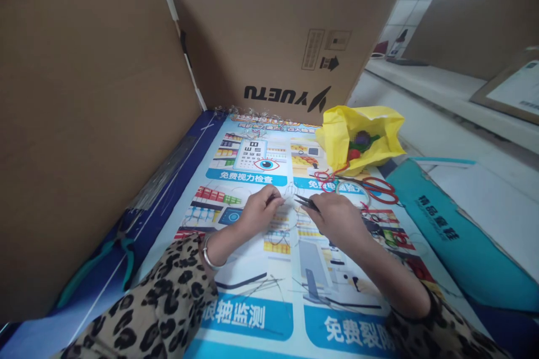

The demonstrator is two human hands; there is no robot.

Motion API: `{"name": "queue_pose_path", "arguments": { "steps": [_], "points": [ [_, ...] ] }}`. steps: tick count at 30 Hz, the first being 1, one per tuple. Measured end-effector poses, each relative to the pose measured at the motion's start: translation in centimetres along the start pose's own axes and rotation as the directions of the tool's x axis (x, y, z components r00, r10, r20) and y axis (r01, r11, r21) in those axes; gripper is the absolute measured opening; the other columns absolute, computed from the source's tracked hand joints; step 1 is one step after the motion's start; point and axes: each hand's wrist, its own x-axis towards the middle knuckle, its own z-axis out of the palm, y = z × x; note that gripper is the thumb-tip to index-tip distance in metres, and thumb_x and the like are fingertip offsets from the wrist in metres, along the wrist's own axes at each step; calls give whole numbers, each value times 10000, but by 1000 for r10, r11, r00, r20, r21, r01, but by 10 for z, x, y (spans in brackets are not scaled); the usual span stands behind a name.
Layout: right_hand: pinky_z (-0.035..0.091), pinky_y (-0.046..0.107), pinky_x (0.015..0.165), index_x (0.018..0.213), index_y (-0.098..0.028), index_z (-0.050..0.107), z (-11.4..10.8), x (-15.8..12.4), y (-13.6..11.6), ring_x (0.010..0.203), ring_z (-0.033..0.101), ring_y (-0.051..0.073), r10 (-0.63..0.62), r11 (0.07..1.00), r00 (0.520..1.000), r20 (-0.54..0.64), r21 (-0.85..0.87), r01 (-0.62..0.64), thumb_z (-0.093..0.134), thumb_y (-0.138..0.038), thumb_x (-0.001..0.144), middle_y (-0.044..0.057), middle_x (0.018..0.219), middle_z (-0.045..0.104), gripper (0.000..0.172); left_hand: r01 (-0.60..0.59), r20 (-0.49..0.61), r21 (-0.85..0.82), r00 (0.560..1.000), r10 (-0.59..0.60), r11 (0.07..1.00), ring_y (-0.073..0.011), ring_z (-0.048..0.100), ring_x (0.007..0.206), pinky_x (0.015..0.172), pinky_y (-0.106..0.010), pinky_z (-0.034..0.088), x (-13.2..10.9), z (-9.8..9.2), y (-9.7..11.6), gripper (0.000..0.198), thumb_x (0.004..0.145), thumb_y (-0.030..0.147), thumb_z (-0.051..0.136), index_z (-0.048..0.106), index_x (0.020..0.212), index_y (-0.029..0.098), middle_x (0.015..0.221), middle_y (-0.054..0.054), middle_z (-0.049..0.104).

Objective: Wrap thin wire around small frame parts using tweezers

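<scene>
My left hand [263, 207] is closed in a pinch on a thin wire piece [289, 197], pale and fine, over the printed poster. Facing it, my right hand [339, 217] grips a dark two-pronged tool [305, 202] with slim tips; its handle is hidden in my fist, so I cannot tell tweezers from pliers. The tips are close beside the wire piece. Thin loose wires [252, 287] lie on the poster [290, 269] below my hands. Red-handled scissors [379, 189] and red cord [326, 178] lie beyond my right hand.
Teal-handled pliers [128, 261] and a bundle of straight wires [162, 179] lie at left. Cardboard walls [269, 28] stand behind and left. Bent wire pieces [252, 114] lie along the back. A yellow bag [337, 134] holding coloured balls and a teal box [446, 235] stand at right.
</scene>
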Motion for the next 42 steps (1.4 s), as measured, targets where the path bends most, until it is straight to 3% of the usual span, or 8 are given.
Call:
{"name": "queue_pose_path", "arguments": {
  "steps": [3, 8, 18, 35, 42],
  "points": [
    [263, 321, 678, 781, -172, 598, -1, -2, -2, 768, 517, 213, -95, 968, 995, -20, -237, 88, 472, -249, 803, 95, 743, 615, 150, -20, -1, -28, 1000, 20, 999, -84, 466, 609, 608, -192, 366, 0, 0, -1, 97, 803, 262, 471, 485, 739, 191, 644, 45, 496],
    [227, 331, 685, 765, -179, 588, 4, -5, -6, 763, 497, 208, -156, 917, 987, -33, -376, 133, 477, -146, 783, 68, 726, 600, 117, -21, 2, -35, 1000, 21, 999, -84, 473, 634, 625, -190, 373, -2, 2, -2, 105, 810, 283, 476, 483, 760, 191, 673, 42, 509],
    [206, 331, 673, 771, -177, 570, 9, -7, -7, 745, 473, 199, -213, 901, 976, -55, -398, 174, 471, -143, 799, 64, 731, 588, 108, -62, 79, 96, 995, 55, 993, -90, 500, 636, 636, -201, 370, -5, 2, 0, 115, 834, 308, 446, 497, 800, 210, 686, 50, 559],
    [209, 332, 656, 749, -184, 553, 10, -8, -7, 710, 480, 209, -232, 890, 971, -59, -416, 187, 492, -132, 778, 48, 688, 576, 85, -161, 61, 274, 987, 150, 948, -99, 533, 638, 610, -207, 369, -7, 3, -3, 130, 853, 318, 434, 503, 813, 215, 714, 34, 595],
    [199, 327, 646, 736, -182, 552, 10, -8, -5, 686, 482, 194, -239, 895, 969, -56, -400, 198, 493, -126, 768, 44, 669, 576, 87, -142, 56, 208, 989, 134, 968, -97, 550, 631, 612, -211, 385, -8, 3, -2, 108, 846, 303, 447, 495, 808, 214, 714, 35, 595]
  ]
}}
